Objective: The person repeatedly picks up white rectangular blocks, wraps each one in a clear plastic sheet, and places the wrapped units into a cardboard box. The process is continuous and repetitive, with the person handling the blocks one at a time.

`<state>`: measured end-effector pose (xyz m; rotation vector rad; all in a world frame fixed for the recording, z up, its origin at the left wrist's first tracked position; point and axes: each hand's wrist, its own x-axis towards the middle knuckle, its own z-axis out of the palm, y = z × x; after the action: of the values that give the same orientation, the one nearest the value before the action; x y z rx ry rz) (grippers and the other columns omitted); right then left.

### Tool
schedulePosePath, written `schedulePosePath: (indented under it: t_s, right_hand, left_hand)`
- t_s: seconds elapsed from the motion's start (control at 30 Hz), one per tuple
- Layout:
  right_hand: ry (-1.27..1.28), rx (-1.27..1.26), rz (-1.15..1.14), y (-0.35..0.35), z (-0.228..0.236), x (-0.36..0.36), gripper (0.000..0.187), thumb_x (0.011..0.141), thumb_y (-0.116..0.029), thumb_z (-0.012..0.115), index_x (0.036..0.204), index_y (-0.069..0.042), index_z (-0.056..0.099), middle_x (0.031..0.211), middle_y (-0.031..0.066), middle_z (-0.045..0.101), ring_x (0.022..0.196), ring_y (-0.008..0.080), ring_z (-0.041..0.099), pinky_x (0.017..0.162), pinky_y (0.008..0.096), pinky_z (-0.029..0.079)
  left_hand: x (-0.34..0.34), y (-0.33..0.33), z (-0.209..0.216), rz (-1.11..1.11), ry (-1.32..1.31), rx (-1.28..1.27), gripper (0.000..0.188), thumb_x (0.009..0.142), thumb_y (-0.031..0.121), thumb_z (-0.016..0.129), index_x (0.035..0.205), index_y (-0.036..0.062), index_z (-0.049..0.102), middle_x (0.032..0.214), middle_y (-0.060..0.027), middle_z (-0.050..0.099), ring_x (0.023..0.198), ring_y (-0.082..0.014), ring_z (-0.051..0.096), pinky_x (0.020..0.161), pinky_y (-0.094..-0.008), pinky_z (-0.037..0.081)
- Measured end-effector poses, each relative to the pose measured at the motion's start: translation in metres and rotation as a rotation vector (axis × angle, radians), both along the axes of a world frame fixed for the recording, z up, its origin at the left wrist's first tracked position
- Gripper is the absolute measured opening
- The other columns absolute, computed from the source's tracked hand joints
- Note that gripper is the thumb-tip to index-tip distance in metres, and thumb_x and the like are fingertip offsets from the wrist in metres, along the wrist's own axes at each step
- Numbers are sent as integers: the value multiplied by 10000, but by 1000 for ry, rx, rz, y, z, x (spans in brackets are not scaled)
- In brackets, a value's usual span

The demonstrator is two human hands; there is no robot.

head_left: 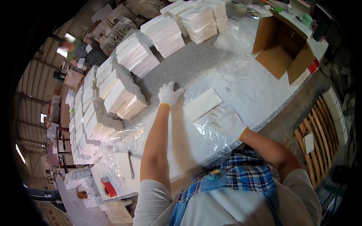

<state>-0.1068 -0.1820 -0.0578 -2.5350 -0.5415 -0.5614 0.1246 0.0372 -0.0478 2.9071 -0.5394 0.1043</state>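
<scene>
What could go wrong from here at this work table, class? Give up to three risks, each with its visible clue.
Loose clear film lies beside the right hand; it might snag and drag the single white slab askew.
Stacked white slabs stand near the left hand; a bump could shift them.
The open cardboard box sits near the edge of the table, so a knock might tip it off.

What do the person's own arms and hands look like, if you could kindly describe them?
The left hand and right hand wear matching white fabric gloves with yellow-edged cuffs. The forearms are bare, below short, pale grey fabric sleeves.
</scene>
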Motion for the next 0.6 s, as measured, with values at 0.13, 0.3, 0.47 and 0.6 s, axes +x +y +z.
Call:
schedulePosePath:
  t_s: [0.13,0.3,0.47,0.6]
  right_hand:
    - [13,12,-3,1,-1,-1,169,847,-268,686,897,-113,644,959,68,641,948,270,633,835,433,518]
    - [-34,39,-18,1,-4,-2,168,851,-263,684,910,-112,644,972,65,650,958,266,630,841,434,521]
    - [3,21,-1,-1,0,-4,176,858,-260,682,936,-106,650,996,70,658,987,265,630,859,435,526]
    - [29,21,0,0,-6,-4,208,864,-259,678,1001,-102,676,1016,81,668,1003,271,634,869,427,532]
  left_hand:
    - [23,-7,-9,-69,158,60,338,874,413,702,1025,114,752,1061,-172,737,1080,-377,645,953,-513,480]
    - [6,-10,-18,-139,-29,-29,207,896,289,666,941,97,731,996,-143,745,1027,-390,643,908,-507,483]
    - [-38,0,8,-291,-205,-258,122,887,210,670,889,92,699,955,-136,703,973,-387,626,881,-508,478]
    - [-89,15,29,-506,-316,-160,105,881,177,697,925,83,681,1008,-115,685,979,-352,628,861,-486,492]
